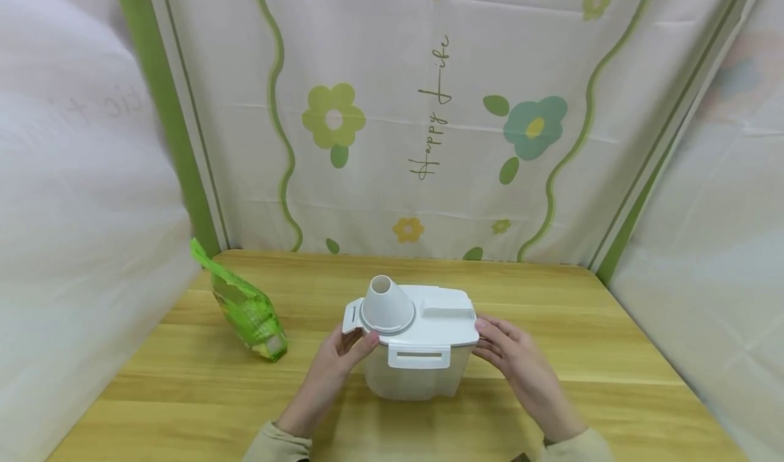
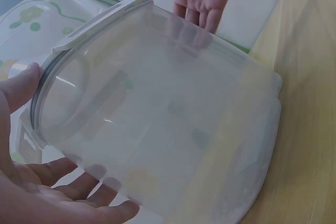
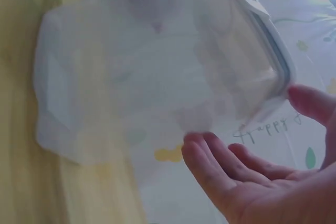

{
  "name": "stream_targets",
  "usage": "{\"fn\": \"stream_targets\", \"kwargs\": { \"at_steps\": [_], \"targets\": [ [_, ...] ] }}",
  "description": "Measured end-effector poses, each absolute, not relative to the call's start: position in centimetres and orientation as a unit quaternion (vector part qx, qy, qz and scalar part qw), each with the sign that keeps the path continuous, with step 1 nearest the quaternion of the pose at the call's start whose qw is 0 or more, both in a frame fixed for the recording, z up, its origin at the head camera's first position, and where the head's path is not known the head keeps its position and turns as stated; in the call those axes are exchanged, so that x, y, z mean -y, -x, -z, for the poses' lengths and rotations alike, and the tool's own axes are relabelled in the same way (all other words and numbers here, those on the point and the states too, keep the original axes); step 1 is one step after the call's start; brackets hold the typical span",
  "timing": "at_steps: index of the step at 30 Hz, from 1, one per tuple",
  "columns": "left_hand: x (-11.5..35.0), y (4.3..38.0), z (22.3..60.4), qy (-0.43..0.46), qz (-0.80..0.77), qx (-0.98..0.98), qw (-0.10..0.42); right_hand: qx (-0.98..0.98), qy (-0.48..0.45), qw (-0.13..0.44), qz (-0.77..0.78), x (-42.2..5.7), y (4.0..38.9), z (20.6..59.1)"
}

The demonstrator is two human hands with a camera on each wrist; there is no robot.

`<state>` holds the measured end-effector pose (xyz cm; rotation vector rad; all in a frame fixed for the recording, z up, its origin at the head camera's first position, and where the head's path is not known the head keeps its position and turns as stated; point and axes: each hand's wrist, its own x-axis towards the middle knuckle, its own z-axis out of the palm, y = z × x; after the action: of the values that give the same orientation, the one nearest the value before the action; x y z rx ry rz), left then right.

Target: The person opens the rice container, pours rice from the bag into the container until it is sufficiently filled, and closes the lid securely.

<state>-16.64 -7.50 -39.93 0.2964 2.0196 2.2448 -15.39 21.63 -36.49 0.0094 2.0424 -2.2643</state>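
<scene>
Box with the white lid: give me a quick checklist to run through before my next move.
1. Lid on the box: ok.
2. Hands at opposite ends: ok, left hand at one, right hand at the other.
3. Side latch folded down: not ok, it sticks out.
4. Front latch snapped shut: cannot tell.
5. Base flat on the table: cannot tell.
6. Green bag clear of the box: ok, it lies apart to the left.

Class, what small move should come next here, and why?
Perhaps the left hand should fold down the side clip beside the white cone: it juts outward from the lid, close to that hand, while the right hand touches the opposite end of the box.
</scene>
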Motion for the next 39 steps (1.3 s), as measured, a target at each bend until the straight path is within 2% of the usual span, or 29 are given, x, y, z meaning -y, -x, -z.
{"fn": "stream_targets", "kwargs": {
  "at_steps": [12, 22, 27, 39],
  "targets": [
    [7.5, 16.6, 39.9, -0.095, -0.737, -0.667, 0.057, -0.703, 0.047, 0.097, 0.703, -23.2, 16.5, 34.2],
    [7.5, 16.6, 39.9, -0.094, -0.737, -0.667, 0.053, -0.649, 0.058, 0.238, 0.721, -24.6, 18.7, 32.8],
    [7.5, 16.6, 39.8, -0.089, -0.734, -0.671, 0.054, -0.606, 0.042, 0.285, 0.742, -24.8, 19.4, 32.9],
    [7.5, 16.3, 39.6, -0.093, -0.736, -0.668, 0.056, -0.546, 0.037, 0.325, 0.771, -24.8, 19.8, 33.9]
  ]
}}
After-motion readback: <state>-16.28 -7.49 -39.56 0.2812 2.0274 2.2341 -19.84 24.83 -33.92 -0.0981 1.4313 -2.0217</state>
